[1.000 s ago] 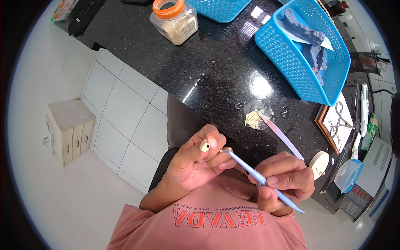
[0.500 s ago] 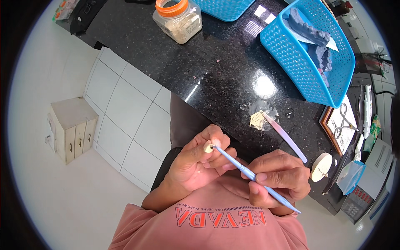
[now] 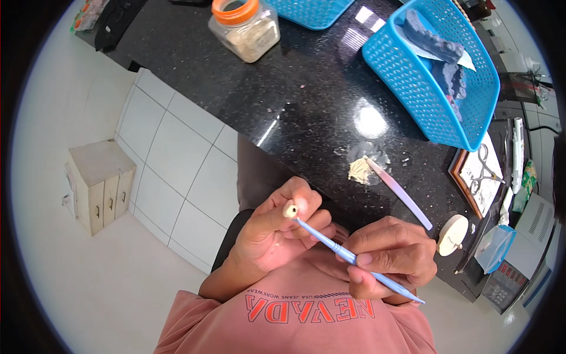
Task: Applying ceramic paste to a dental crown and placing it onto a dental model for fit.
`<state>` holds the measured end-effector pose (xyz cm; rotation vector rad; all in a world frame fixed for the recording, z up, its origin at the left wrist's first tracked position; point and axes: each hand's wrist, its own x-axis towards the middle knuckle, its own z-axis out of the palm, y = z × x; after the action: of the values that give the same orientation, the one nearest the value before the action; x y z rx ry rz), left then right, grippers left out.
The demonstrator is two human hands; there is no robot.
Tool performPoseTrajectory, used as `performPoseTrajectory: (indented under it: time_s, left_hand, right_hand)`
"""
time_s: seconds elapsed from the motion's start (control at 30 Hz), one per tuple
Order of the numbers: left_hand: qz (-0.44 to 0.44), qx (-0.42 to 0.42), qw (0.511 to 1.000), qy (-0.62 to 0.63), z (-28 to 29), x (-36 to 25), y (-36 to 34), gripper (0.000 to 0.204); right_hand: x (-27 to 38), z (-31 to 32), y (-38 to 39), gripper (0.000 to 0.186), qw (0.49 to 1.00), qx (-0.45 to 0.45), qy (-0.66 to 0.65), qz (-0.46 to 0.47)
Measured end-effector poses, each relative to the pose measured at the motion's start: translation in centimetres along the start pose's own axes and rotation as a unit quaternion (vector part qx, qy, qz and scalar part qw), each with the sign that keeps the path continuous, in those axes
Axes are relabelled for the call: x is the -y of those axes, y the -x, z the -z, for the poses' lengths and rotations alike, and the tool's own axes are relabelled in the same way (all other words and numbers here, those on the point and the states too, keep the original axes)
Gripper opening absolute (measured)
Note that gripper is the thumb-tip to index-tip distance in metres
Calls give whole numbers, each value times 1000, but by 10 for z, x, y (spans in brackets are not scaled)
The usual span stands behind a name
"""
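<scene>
My left hand pinches a small cream piece with a dark hole in its end between thumb and forefinger. My right hand grips a slim light-blue double-ended tool, whose upper tip lies just below the cream piece; whether they touch I cannot tell. On the black counter beyond my hands, a lilac spatula rests with its tip in a patch of cream paste. A round cream disc lies to the right of my right hand.
A clear jar with orange rim stands at the back, beside blue baskets; the right one holds grey dental-arch models. Scissor-like forceps on a board, a bag and appliance are at right. A cabinet stands at left.
The tool in my right hand first moved left until its tip reached the piece's hole; it now sits a little lower, off the hole. My right hand has shifted slightly left.
</scene>
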<state>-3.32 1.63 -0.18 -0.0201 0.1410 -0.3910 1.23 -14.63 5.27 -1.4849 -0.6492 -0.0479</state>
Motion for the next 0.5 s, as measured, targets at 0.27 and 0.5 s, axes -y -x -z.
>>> performPoseTrajectory:
  time_s: [0.27, 0.5]
  left_hand:
    - [17, -35, 999, -26, 4, 1, 3, 11]
    - [-17, -34, 997, -67, 10, 1, 1, 9]
  right_hand:
    - [10, 20, 22, 22, 970, -96, 219, -42]
    - [7, 21, 18, 21, 958, -83, 266, -65]
